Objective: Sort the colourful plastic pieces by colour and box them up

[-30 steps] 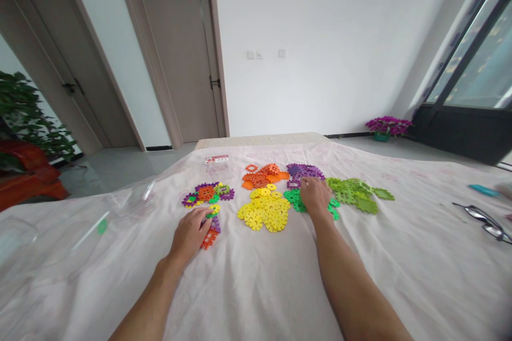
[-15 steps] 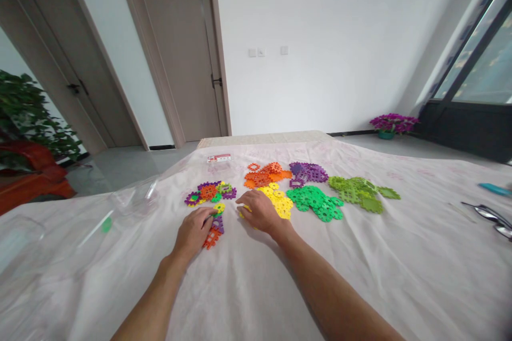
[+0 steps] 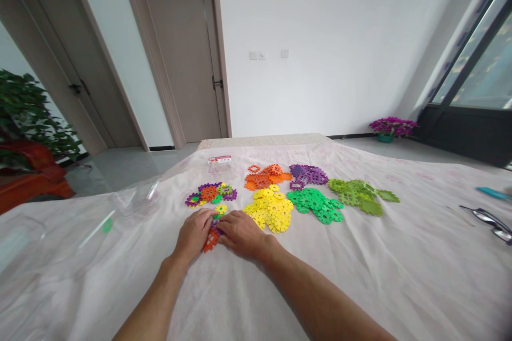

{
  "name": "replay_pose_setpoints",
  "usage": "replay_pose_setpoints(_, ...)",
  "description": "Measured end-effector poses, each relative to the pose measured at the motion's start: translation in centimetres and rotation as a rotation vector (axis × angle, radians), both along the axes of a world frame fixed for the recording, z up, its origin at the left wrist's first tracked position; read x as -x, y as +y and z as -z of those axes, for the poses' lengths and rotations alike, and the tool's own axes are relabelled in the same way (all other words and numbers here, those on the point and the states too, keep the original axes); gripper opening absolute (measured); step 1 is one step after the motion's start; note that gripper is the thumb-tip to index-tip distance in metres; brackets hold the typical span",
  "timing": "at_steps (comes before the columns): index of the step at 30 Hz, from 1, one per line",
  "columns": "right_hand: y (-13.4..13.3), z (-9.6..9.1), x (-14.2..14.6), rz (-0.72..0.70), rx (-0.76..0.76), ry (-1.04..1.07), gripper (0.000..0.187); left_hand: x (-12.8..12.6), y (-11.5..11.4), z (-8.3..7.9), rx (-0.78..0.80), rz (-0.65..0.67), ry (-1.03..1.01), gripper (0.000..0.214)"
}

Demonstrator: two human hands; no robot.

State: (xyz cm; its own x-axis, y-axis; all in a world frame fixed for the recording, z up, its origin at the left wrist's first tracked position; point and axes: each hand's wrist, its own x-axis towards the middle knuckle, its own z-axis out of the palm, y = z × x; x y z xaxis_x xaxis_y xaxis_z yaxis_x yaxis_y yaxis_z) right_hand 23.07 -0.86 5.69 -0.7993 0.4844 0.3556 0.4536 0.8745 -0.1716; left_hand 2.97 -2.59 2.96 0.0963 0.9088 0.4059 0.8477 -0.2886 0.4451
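Note:
Both my hands meet over a small group of notched plastic building pieces on the cloth. My left hand [image 3: 196, 233] curls around their left side. My right hand [image 3: 242, 232] presses in from the right with bent fingers, partly over a purple piece [image 3: 216, 225] that shows between the hands. Below the fingers sticks out an orange piece [image 3: 210, 241]. At the far end of the group lie a green piece [image 3: 217, 217] and a yellow flower-shaped disc [image 3: 221, 209]. The fingertips' exact hold is partly hidden.
Sorted piles lie beyond: yellow [image 3: 276, 210], green [image 3: 316, 204], lime [image 3: 362, 194], orange [image 3: 266, 177], purple [image 3: 308, 174]. A mixed-colour assembly [image 3: 210, 193] sits at left, near a clear plastic container [image 3: 138, 197]. Glasses [image 3: 490, 218] rest at right.
My right hand has moved left and nearer, from the yellow pile to the pieces under my left hand. The yellow pile is now uncovered. My left hand has stayed nearly still.

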Motion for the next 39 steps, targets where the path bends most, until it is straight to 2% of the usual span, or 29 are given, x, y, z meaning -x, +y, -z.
replay_pose_setpoints(11,0.9,-0.2,-0.7,0.043,0.039,-0.014,0.022,0.0,-0.2,-0.2,0.016,0.006,-0.033,0.035)
replay_pose_setpoints(15,1.1,0.0,-0.9,0.113,0.074,-0.021,0.019,-0.2,-0.3,-0.6,0.031,0.023,-0.062,0.037)
replay_pose_setpoints(21,1.5,0.7,-1.4,0.215,0.056,0.041,0.021,-0.5,-1.1,-1.2,-0.015,0.166,-0.185,0.040)
replay_pose_setpoints(25,1.6,0.6,-1.6,0.265,0.090,0.099,0.025,-0.8,-1.6,-1.6,0.007,0.242,-0.191,0.037)
replay_pose_setpoints(27,1.6,0.5,-1.7,0.289,0.118,0.120,0.026,-1.1,-1.6,-1.6,0.015,0.218,-0.179,0.035)
replay_pose_setpoints(32,1.7,0.3,-1.8,0.331,0.178,0.185,0.029,-1.7,-1.3,-1.0,-0.034,0.004,-0.120,0.040)
replay_pose_setpoints(34,1.9,0.3,-1.9,0.315,0.187,0.214,0.030,-1.9,-1.3,-1.0,-0.043,-0.016,-0.126,0.037)
replay_pose_setpoints(37,2.4,0.3,-2.2,0.283,0.196,0.258,0.029,-2.1,-1.4,-1.1,-0.027,-0.020,-0.212,0.034)
replay_pose_setpoints(39,2.9,0.3,-2.7,0.329,0.214,0.313,0.031,-2.0,-1.4,-1.1,-0.006,-0.049,-0.318,0.032)
